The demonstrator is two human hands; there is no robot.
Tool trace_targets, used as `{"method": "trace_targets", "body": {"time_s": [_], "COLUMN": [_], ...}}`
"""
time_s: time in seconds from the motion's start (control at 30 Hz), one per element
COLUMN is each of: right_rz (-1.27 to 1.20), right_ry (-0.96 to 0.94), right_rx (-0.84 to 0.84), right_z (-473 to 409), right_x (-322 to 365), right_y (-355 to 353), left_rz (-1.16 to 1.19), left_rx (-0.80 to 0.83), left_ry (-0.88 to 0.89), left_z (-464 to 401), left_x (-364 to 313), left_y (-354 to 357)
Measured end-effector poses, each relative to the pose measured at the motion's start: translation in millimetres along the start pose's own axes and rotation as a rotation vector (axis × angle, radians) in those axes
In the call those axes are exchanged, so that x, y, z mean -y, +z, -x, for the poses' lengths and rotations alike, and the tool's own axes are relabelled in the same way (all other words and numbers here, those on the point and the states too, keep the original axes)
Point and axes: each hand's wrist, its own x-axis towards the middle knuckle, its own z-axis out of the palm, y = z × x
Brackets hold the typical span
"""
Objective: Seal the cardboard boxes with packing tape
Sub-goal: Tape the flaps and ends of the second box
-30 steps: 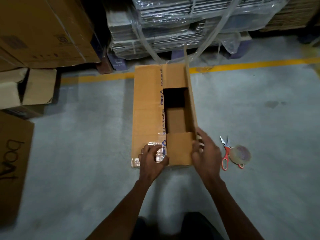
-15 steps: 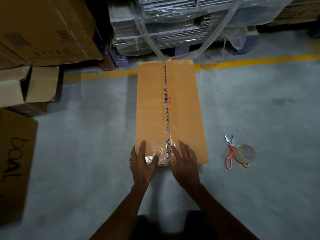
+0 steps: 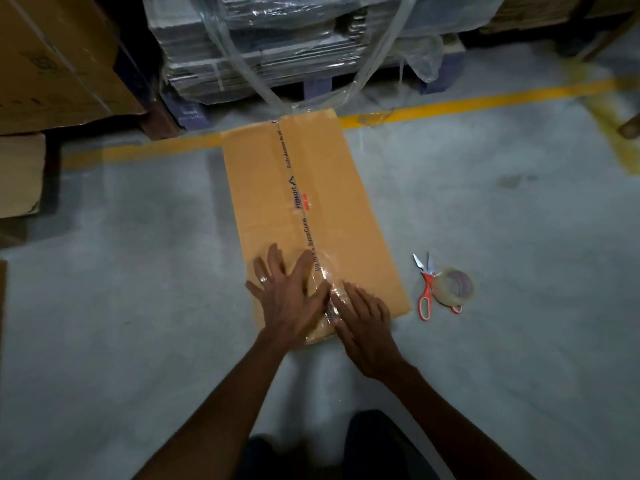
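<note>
A long brown cardboard box (image 3: 332, 188) lies on the grey floor with both top flaps down. A printed strip runs along its middle seam, and wrinkled clear tape (image 3: 329, 285) shows at the near end. My left hand (image 3: 289, 299) lies flat on the near end, left of the seam, fingers spread and pressing. My right hand (image 3: 363, 323) presses flat on the near right corner beside the seam. A roll of clear packing tape (image 3: 453, 287) sits on the floor right of the box, touching orange-handled scissors (image 3: 426, 289).
A plastic-wrapped pallet of flat cartons (image 3: 294, 46) stands just behind the box. Large brown cartons (image 3: 59, 64) are stacked at the far left. A yellow floor line (image 3: 485, 102) crosses behind the box. My dark-clothed knees (image 3: 377, 445) are at the bottom.
The right flap, upright a second ago, is now folded down. Both hands have gone from gripping the near edge to pressing flat, and have slid forward along the seam.
</note>
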Motion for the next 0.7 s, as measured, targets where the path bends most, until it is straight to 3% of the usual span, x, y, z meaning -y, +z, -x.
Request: {"method": "trace_targets", "body": {"time_s": [0.07,0.13,0.23,0.3,0.37,0.43,0.47,0.7], "right_rz": [-0.29,-0.538,-0.58,-0.392,-0.275,-0.171,-0.125,-0.18], "right_ry": [0.045,0.292,0.71,0.937,1.169,1.209,1.187,1.086], "right_rx": [-0.092,-0.253,-0.438,-0.382,-0.072,0.224,0.271,0.026], "right_z": [-11,-22,-29,-23,-9,3,8,11], "right_x": [-18,-44,-103,-154,-200,-229,-238,-242], "right_y": [-25,-45,-51,-42,-27,-9,-2,-19], "left_rz": [0.025,0.046,0.068,0.044,0.004,0.002,0.012,0.159], "left_rx": [0.063,0.073,-0.008,-0.062,-0.089,-0.106,-0.107,-0.106], "left_ry": [-0.094,-0.174,-0.233,-0.239,-0.216,-0.234,-0.252,-0.386], "left_z": [-22,-31,-21,-8,5,14,19,69], "left_x": [-4,2,7,5,4,3,1,-20], "left_y": [-6,-7,0,7,14,19,21,42]}}
